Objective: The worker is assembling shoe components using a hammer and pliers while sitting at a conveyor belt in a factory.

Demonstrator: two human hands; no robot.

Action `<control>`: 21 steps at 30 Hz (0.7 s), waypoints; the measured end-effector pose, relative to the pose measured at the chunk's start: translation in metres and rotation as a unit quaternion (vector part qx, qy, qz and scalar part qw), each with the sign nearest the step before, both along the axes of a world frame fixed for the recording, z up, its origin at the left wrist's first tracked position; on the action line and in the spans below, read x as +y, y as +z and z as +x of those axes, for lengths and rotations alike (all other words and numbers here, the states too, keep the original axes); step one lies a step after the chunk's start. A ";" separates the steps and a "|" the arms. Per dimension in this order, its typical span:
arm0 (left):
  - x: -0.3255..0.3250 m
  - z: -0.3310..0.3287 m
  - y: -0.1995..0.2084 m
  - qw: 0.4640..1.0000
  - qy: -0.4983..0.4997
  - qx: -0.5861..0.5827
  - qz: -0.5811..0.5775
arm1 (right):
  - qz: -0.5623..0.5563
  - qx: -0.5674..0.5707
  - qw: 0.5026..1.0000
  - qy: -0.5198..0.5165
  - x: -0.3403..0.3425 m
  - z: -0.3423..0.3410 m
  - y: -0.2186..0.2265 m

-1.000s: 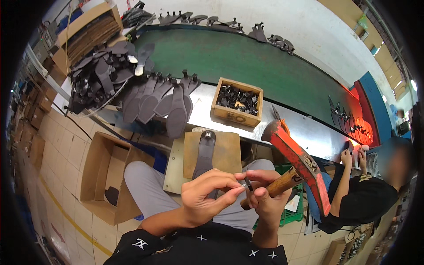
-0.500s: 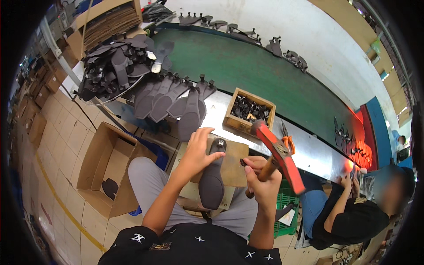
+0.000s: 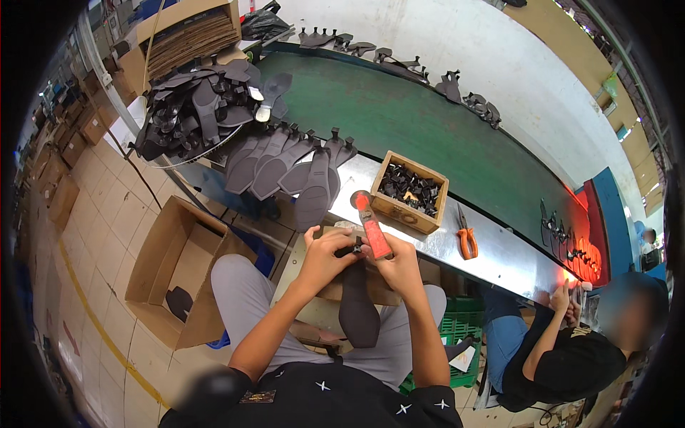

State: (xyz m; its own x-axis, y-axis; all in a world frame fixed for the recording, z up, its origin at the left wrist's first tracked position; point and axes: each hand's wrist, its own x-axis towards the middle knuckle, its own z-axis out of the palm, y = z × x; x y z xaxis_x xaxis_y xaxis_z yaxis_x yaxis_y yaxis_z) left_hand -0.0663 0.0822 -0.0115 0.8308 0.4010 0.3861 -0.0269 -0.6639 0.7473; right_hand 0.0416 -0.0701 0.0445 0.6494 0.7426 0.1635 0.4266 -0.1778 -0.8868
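A dark grey shoe sole lies lengthwise on a small wooden board over my lap. My left hand pinches a small black piece at the sole's far end. My right hand is shut on a red hammer, whose head is down near that same end, close beside my left fingers. What exactly sits between my left fingertips is too small to tell.
A wooden box of small black parts and orange pliers lie on the metal bench edge. Stacked dark soles sit to the left, an open carton on the floor, and a seated person at right by the green conveyor.
The hammer, raised high a second ago, has swung down to the sole's far end. My left hand moved forward from near my chest onto the sole.
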 end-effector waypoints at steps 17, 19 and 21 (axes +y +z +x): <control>0.006 0.003 0.016 0.986 -0.087 -0.111 -0.095 | -0.030 -0.159 0.986 -0.029 -0.012 -0.020 0.027; 0.008 0.003 0.015 0.983 -0.105 -0.064 -0.135 | -0.005 -0.107 0.992 -0.073 -0.020 -0.038 0.034; 0.009 0.008 0.013 0.984 -0.107 -0.078 -0.119 | 0.029 0.018 0.994 -0.100 -0.032 -0.055 0.039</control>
State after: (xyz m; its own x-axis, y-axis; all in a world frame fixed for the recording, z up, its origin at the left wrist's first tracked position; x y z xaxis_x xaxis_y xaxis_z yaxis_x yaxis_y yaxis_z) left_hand -0.0587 0.0908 0.0014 0.8441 0.3181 0.4315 -0.2730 -0.4377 0.8567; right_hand -0.0135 -0.1020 0.0837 0.7894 0.5882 0.1757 0.3555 -0.2047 -0.9120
